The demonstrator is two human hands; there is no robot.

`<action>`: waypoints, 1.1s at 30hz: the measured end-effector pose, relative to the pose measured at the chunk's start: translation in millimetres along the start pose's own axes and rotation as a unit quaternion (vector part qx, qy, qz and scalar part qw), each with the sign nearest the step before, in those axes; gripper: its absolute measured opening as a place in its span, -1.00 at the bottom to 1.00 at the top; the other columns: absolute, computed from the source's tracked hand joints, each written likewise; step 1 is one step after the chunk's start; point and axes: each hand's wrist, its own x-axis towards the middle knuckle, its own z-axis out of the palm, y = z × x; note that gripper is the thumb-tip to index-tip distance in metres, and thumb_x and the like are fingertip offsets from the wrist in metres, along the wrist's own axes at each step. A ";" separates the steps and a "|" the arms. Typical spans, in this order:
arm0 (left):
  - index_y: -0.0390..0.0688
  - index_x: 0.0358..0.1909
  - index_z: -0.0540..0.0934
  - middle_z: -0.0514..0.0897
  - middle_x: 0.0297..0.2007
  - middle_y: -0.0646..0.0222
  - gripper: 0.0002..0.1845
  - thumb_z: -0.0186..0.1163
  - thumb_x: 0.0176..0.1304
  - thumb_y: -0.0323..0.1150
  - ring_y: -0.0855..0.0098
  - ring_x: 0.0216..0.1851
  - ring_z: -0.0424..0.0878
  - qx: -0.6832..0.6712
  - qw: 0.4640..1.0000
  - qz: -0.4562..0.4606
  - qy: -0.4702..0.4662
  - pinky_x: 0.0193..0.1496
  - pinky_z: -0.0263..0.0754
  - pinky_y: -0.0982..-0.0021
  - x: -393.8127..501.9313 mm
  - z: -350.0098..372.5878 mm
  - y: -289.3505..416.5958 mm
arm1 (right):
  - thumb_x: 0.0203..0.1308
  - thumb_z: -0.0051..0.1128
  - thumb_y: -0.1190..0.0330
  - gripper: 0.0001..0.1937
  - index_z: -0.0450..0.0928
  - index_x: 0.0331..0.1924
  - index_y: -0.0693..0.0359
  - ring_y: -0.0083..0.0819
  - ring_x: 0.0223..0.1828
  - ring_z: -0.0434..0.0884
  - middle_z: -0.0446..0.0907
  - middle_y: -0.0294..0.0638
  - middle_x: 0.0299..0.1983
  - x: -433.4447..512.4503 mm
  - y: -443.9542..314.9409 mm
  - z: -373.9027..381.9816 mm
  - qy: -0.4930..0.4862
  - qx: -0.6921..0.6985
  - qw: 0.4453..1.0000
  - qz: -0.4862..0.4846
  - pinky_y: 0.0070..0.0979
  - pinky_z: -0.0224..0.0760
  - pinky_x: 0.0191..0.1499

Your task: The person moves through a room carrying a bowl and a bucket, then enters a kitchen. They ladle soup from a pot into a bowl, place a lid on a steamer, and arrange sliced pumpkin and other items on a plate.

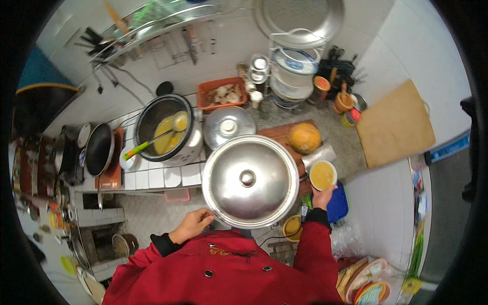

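Observation:
My right hand point(323, 197) holds a white bowl point(323, 175) of yellow soup, to the right of a large steel pot lid point(250, 206). The lid has a round knob and lies in front of my body; what is under it is hidden. At the lid's lower left rim is my left hand point(194, 225), thumb and fingers drawn together; whether they grip the rim I cannot tell. Left of the lid stands a rice-cooker-like pot point(194, 143) with yellow soup point(162, 143) inside. A ladle with a green and orange handle point(136, 151) rests across its rim.
A round metal lid point(228, 133) lies beside the cooker, below an orange basket point(202, 97) of pale pieces. A yellow-orange melon or squash point(305, 137) sits on a wooden board point(272, 132). Further right are jars, a mortar point(343, 102) and a leaning tan board point(396, 126). A black pan point(100, 149) stands left.

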 end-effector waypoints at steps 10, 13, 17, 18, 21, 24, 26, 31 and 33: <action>-0.32 -0.06 0.59 0.67 -0.40 0.31 -0.70 0.16 0.42 -0.26 0.50 -0.44 0.57 0.022 0.999 0.025 -0.010 -0.33 0.49 0.41 5.3 3.1 -6.4 | 0.38 -0.63 -0.36 -0.18 0.17 0.44 0.07 -0.04 0.38 0.36 0.28 -0.14 0.42 6.4 3.4 -6.0 0.008 -0.022 1.000 -0.021 0.15 0.32 0.28; -0.28 0.04 0.55 0.69 -0.37 0.20 -0.67 0.19 0.39 -0.25 0.32 -0.42 0.65 0.084 0.994 0.065 -0.014 -0.31 0.52 0.33 19.4 0.9 20.4 | 0.38 -0.61 -0.36 -0.19 0.18 0.43 0.06 -0.05 0.36 0.38 0.31 -0.15 0.40 9.9 7.2 -5.9 0.037 -0.029 0.998 -0.035 0.17 0.34 0.25; -0.18 0.27 0.39 0.65 -0.13 0.03 -0.44 0.28 0.30 -0.23 0.16 -0.33 0.68 0.221 0.956 0.192 0.027 -0.24 0.56 0.24 49.3 4.1 73.2 | 0.39 -0.58 -0.36 -0.20 0.21 0.41 0.08 -0.10 0.34 0.41 0.34 -0.14 0.37 5.3 8.7 -2.5 0.050 -0.008 0.998 -0.040 0.06 0.31 0.29; -0.12 0.35 0.29 0.61 -0.06 0.04 -0.35 0.29 0.27 -0.24 0.07 -0.27 0.67 0.290 0.933 0.209 0.034 -0.21 0.56 0.18 60.8 7.4 86.1 | 0.38 -0.58 -0.37 -0.19 0.19 0.42 0.09 -0.07 0.36 0.39 0.31 -0.14 0.40 1.9 9.4 -0.5 0.035 -0.010 0.998 -0.058 0.05 0.28 0.31; -0.04 0.38 0.26 0.53 -0.14 0.08 -0.28 0.32 0.21 -0.19 -0.01 -0.18 0.61 0.367 0.900 0.233 0.040 -0.19 0.53 0.11 84.8 22.2 112.5 | 0.40 -0.55 -0.35 -0.19 0.10 0.47 0.08 0.02 0.38 0.34 0.19 -0.13 0.46 -21.1 10.4 3.3 0.078 -0.043 0.995 -0.041 -0.01 0.20 0.37; -0.05 0.31 0.34 0.52 -0.18 0.11 -0.36 0.31 0.20 -0.18 0.01 -0.26 0.63 0.419 0.861 0.284 0.042 -0.24 0.56 0.13 103.2 32.2 119.6 | 0.44 -0.51 -0.28 -0.18 0.02 0.47 0.27 0.03 0.31 0.39 0.20 0.06 0.43 -61.9 16.6 7.5 0.091 -0.098 0.991 -0.020 -0.09 0.24 0.35; -0.09 0.22 0.41 0.54 -0.21 0.13 -0.44 0.30 0.19 -0.22 0.05 -0.27 0.65 0.434 0.844 0.311 0.056 -0.26 0.58 0.17 112.6 35.7 117.0 | 0.46 -0.49 -0.26 -0.17 0.02 0.46 0.36 0.00 0.29 0.41 0.25 0.14 0.38 -98.8 20.5 6.0 0.057 -0.142 0.988 -0.001 -0.14 0.25 0.34; -0.04 0.25 0.38 0.57 -0.21 0.11 -0.40 0.29 0.19 -0.16 0.06 -0.25 0.66 0.449 0.839 0.304 0.042 -0.25 0.58 0.13 121.1 35.0 111.8 | 0.52 -0.40 -0.15 -0.29 0.12 0.42 0.33 -0.18 0.25 0.43 0.36 0.03 0.30 -180.8 50.4 17.7 -0.055 -0.174 0.982 0.053 -0.33 0.28 0.27; -0.05 0.29 0.34 0.57 -0.21 0.10 -0.35 0.30 0.18 -0.15 0.06 -0.26 0.67 0.445 0.842 0.302 0.053 -0.26 0.58 0.14 118.4 33.1 112.5 | 0.53 -0.44 -0.13 -0.31 0.14 0.42 0.29 -0.24 0.29 0.40 0.36 -0.07 0.30 -196.5 65.8 20.5 -0.120 -0.161 0.977 0.067 -0.36 0.27 0.24</action>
